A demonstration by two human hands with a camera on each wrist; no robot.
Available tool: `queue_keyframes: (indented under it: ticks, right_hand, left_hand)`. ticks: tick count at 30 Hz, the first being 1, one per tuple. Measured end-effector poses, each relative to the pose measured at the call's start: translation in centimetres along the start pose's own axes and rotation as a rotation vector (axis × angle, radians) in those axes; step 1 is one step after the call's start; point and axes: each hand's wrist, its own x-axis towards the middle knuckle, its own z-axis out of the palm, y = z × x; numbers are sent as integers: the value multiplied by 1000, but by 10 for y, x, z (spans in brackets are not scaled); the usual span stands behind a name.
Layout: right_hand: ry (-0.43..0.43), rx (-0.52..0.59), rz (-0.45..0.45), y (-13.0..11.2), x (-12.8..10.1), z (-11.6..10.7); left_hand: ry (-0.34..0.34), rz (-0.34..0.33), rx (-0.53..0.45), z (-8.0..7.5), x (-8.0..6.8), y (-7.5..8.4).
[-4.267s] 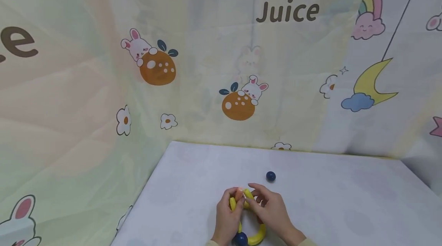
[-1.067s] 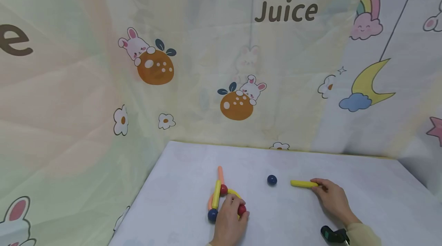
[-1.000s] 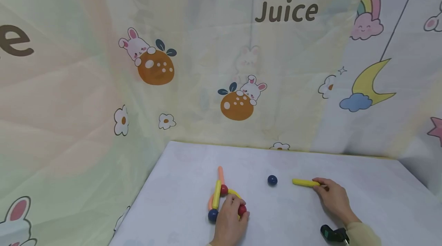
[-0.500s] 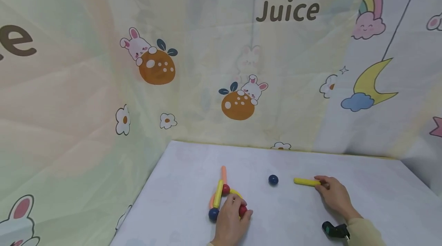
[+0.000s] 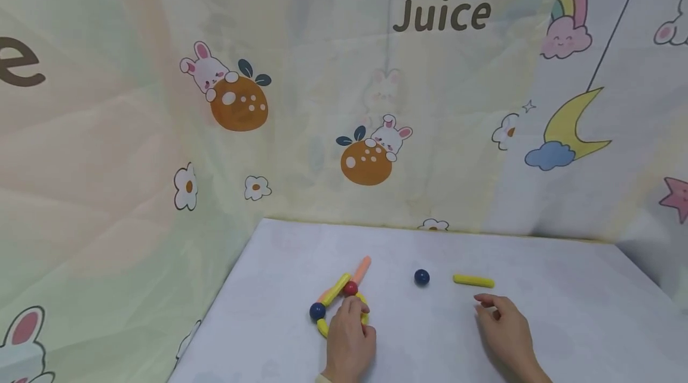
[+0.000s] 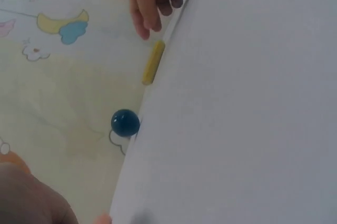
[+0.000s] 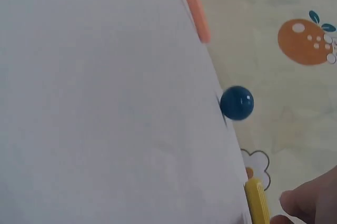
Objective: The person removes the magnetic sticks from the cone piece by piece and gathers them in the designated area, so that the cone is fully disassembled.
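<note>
left hand on the stick-and-ball cluster, right hand free beside the loose yellow stick

cartoon-printed cloth with bunnies, oranges and the word "juice" walls off the back and left of a pale table, and from my remote seat that leaves a shallow work area. my left hand rests on the joined cluster: its fingertips touch the curved yellow piece and lie just beside the red ball. i cannot tell whether the fingers curl round anything or only press down. a straight yellow stick and an orange stick run up from that ball, with a dark blue ball at the lower left. i judge the hand is there to pin the cluster so it does not slide.

my right hand lies on the cloth with relaxed fingers, gripping nothing. the loose yellow stick lies flat just beyond its fingertips, apart from them; the right wrist view shows the gap. a second dark blue ball sits alone between the cluster and that stick, touching neither.

for room: the cluster is near the table's left edge, where the cloth drops away, so there is little slack leftward. the back wall is close behind the pieces. open table lies to the right and toward me.
</note>
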Motion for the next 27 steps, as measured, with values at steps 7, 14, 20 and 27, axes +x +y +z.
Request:
queue_keyframes:
  ticks: [7,14,20,27]
  right_hand:
    - [-115,101,58,-21,-24,15]
    - [-179,120,27,-46,-37,35]
    - [-135,103,-51,-61,-37,52]
    - [-113,31,-172,-69,-33,63]
  left_hand:
    - [114,27,60,-8,5,-13]
    - [132,19,60,-10,8,-15]
    - [119,25,61,-8,10,-15]
    - [131,71,51,-9,10,-14]
